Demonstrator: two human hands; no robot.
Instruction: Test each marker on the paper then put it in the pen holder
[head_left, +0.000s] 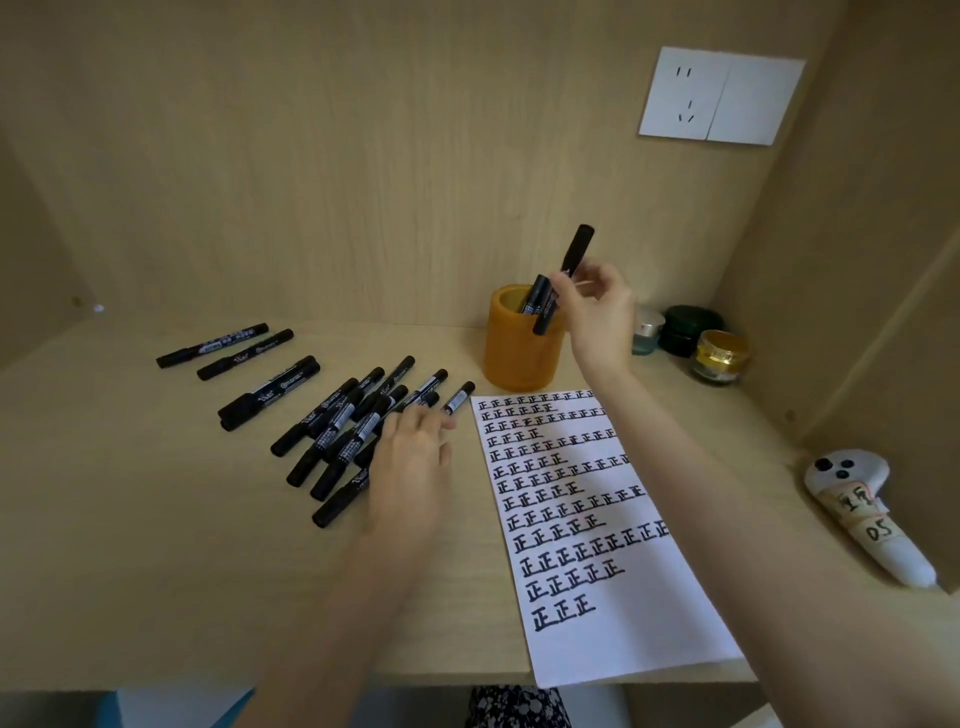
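My right hand (597, 317) pinches a capped black marker (575, 254) and holds it tilted over the orange pen holder (514, 353), its lower end at the rim. Another black marker (535, 293) stands inside the holder. My left hand (410, 467) rests with relaxed fingers on a pile of several black markers (337, 431) lying left of the paper. The white paper (597, 519) carries rows of black test marks. A few more markers (223, 345) lie apart at the far left.
Three small jars (685, 332) stand at the back right corner. A white controller with taped labels (862, 509) lies by the right wall. A wall socket (722, 96) is on the back panel. The desk's front edge runs along the bottom.
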